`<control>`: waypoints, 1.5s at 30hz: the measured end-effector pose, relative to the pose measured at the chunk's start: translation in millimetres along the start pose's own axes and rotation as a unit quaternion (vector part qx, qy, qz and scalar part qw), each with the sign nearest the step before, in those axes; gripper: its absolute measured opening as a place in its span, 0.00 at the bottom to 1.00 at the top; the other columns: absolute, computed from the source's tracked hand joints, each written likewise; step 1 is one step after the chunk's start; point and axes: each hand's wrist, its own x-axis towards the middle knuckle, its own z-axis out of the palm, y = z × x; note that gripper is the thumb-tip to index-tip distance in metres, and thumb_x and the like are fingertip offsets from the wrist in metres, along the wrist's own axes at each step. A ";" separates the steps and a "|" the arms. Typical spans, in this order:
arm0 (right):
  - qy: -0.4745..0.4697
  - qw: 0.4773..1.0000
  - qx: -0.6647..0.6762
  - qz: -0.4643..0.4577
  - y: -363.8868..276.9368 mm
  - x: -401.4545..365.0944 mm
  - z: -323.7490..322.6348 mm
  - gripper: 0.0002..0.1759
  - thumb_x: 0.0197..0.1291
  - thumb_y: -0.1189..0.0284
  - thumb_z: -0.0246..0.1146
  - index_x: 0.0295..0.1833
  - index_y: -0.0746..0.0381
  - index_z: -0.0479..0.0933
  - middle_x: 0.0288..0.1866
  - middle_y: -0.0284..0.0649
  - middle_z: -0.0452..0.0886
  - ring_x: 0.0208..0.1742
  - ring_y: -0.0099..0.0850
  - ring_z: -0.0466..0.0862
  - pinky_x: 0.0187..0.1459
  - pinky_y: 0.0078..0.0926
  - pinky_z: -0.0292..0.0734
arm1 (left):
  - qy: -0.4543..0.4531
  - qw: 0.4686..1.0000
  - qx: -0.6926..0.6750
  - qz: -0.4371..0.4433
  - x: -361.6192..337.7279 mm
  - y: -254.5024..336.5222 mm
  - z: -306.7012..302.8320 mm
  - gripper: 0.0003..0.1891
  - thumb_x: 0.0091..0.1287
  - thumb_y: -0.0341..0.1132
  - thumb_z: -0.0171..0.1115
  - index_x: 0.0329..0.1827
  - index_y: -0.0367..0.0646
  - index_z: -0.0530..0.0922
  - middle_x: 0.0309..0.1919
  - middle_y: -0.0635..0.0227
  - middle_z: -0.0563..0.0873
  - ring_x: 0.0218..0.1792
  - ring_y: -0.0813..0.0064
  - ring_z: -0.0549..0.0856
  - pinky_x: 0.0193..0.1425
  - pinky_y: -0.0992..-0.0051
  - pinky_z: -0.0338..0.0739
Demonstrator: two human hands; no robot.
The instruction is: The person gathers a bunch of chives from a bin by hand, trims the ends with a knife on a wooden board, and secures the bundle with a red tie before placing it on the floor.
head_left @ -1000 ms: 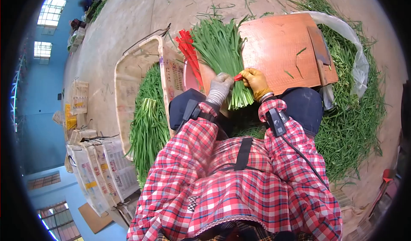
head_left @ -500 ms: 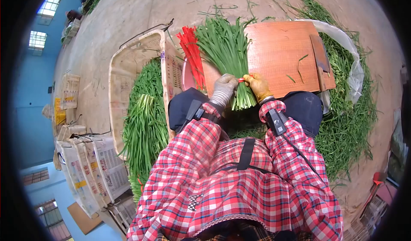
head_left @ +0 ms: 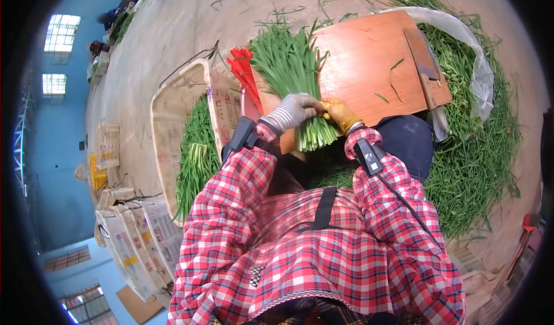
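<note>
A bunch of green garlic chives [head_left: 285,62] lies on the near left part of a wooden board, cut stem ends towards me. My left hand [head_left: 297,110], in a pale knit glove, lies across the stems with its fingers closed on them. At the bunch's right side its fingertips meet those of my right hand [head_left: 341,115], in a yellow glove. A bit of red tie shows at the right fingertips, which are pinched together; the rest is hidden under the hands. Loose red ties [head_left: 243,74] lie left of the bunch.
The wooden board [head_left: 369,59] carries a few stray leaves and a dark flat piece [head_left: 420,53] at its right. A plastic crate [head_left: 210,74] with more chives [head_left: 199,131] stands left. Loose greens [head_left: 479,169] and clear plastic [head_left: 482,88] lie right. Stacked crates [head_left: 141,241] stand farther left.
My left hand has moved rightwards across the stems and now covers the red band that showed around them. My right hand stays at the bunch's right side. The view has tilted slightly.
</note>
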 end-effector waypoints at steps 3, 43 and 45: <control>-0.009 1.000 -0.017 0.010 -0.8 -0.5 -1.4 0.10 0.65 0.67 0.55 0.32 0.57 0.78 0.20 0.25 0.71 0.18 0.17 0.65 0.21 0.17 0.58 | -0.027 0.999 0.001 -0.032 -1.0 -3.8 -3.8 0.07 0.63 0.29 0.63 0.42 0.40 0.84 0.36 0.61 0.84 0.39 0.64 0.84 0.49 0.71 0.77; -0.008 0.619 -0.744 -0.251 -42.7 -11.2 40.8 0.09 0.56 0.73 0.58 0.36 0.62 0.82 0.27 0.43 0.84 0.32 0.41 0.87 0.31 0.39 0.81 | -0.106 0.961 0.257 -0.011 53.9 -51.4 -2.7 0.13 0.62 0.41 0.58 0.46 0.51 0.85 0.38 0.60 0.88 0.39 0.63 0.88 0.43 0.66 0.81; 0.044 0.888 -0.446 -0.101 -44.3 5.9 22.9 0.10 0.61 0.70 0.55 0.30 0.60 0.77 0.22 0.36 0.79 0.21 0.27 0.80 0.20 0.27 0.72 | -0.063 0.970 -0.011 -0.235 42.6 -24.5 -5.8 0.13 0.62 0.42 0.59 0.42 0.47 0.86 0.34 0.58 0.88 0.35 0.64 0.87 0.41 0.67 0.80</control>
